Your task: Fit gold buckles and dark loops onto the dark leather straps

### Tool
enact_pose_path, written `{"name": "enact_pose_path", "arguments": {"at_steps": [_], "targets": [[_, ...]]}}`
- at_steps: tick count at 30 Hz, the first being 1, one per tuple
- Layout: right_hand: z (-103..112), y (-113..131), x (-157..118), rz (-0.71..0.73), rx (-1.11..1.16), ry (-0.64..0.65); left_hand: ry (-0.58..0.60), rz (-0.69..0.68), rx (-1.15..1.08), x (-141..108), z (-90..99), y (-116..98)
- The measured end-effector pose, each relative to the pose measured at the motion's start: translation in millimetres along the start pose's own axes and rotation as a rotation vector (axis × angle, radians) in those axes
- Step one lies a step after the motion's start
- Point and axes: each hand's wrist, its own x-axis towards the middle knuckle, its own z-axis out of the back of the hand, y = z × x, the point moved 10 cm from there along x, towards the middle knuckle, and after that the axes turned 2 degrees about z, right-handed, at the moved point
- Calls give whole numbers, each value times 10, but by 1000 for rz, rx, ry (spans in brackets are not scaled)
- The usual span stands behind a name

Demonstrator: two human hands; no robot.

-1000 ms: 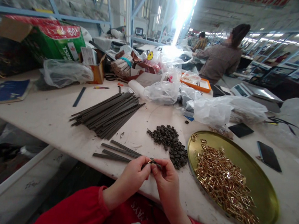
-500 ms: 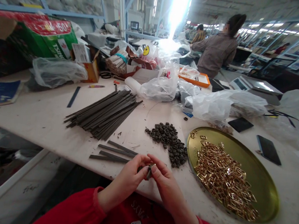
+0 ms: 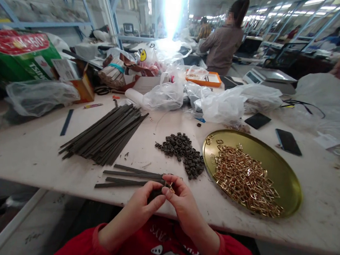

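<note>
My left hand [image 3: 147, 199] and my right hand [image 3: 182, 196] meet at the table's front edge, both closed. A small gold buckle [image 3: 171, 188] shows between my right thumb and fingers. Something dark, apparently a dark strip, is pinched in my left hand against the buckle; the fingers cover most of it. Just beyond my left hand lie several loose dark strips [image 3: 124, 174]. A heap of small dark loops [image 3: 182, 150] sits past my right hand. To the right, a gold round tray [image 3: 294, 190] carries a pile of gold buckles [image 3: 243, 177].
A large bundle of dark strips [image 3: 104, 133] lies left of centre. Behind are plastic bags [image 3: 222, 104], an orange box [image 3: 203, 82], scissors [image 3: 102, 90] and a scale [image 3: 266, 78]. A phone [image 3: 288, 141] lies at right. A person [image 3: 225, 41] stands in the background.
The view has turned to the right, so the table's things sit further left. My hands stay together; the gold buckle now shows more plainly at my right fingertips.
</note>
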Motion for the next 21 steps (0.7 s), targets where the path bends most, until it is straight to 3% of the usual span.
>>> {"name": "enact_pose_path", "arguments": {"at_steps": [6,12,21], "targets": [[-76,55,-80,-2,-47,112,-3,48,-31,-3,9,54],[-6,69,-106,-44,35,210,-4,106,-57,-50,5,33],[54,65,-61,3,-118,185,21,86,87,-77,-18,-1]]}}
